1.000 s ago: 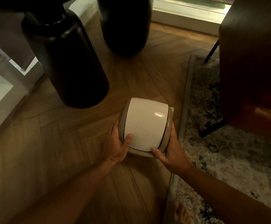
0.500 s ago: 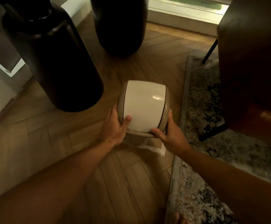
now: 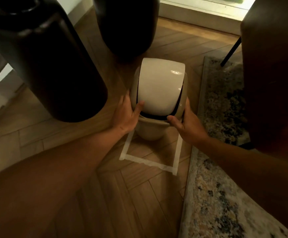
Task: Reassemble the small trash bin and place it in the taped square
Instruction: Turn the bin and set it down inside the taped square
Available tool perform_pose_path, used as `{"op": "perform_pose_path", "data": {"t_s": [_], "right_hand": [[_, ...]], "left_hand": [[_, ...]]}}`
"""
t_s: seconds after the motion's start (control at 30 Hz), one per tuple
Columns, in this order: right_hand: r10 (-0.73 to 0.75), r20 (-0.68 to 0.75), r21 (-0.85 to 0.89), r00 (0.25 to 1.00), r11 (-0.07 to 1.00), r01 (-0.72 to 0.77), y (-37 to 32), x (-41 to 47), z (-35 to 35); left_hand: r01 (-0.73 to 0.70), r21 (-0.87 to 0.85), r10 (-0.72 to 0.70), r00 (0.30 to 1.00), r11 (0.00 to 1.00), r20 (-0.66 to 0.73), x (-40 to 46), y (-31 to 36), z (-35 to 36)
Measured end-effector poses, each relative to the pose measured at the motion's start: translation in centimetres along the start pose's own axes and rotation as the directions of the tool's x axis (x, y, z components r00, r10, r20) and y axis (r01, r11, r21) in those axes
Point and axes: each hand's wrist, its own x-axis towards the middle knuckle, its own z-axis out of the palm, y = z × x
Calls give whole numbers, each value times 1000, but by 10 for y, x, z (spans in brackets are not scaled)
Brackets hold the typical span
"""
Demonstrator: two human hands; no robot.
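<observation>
Both hands clamp the small trash bin (image 3: 158, 93) at its lid rim, left hand (image 3: 125, 115) with thumb on the white swing flap (image 3: 158, 86), right hand (image 3: 186, 127) curled on the opposite side. Since a second ago I see the bin carried forward, exposing the taped square (image 3: 150, 157). Its base now sits within the square's far half, so I judge placement nearly done; whether it touches the wooden floor (image 3: 139, 194) I cannot tell.

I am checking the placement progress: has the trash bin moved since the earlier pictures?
Yes. The trash bin has moved away from the person, toward the dark vases, uncovering the taped square.
</observation>
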Motion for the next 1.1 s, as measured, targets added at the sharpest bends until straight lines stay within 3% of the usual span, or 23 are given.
{"op": "perform_pose_path", "data": {"t_s": [0.33, 0.73, 1.1], "right_hand": [[49, 25, -40, 998, 998, -48, 23, 64, -14], [173, 22, 36, 985, 984, -174, 37, 76, -17], [218, 137, 119, 966, 965, -235, 17, 87, -37]], "left_hand": [[-74, -118, 74, 997, 990, -6, 62, 4, 12], [-70, -189, 72, 997, 979, 4, 73, 5, 15], [52, -145, -20, 976, 988, 217, 81, 7, -4]]}}
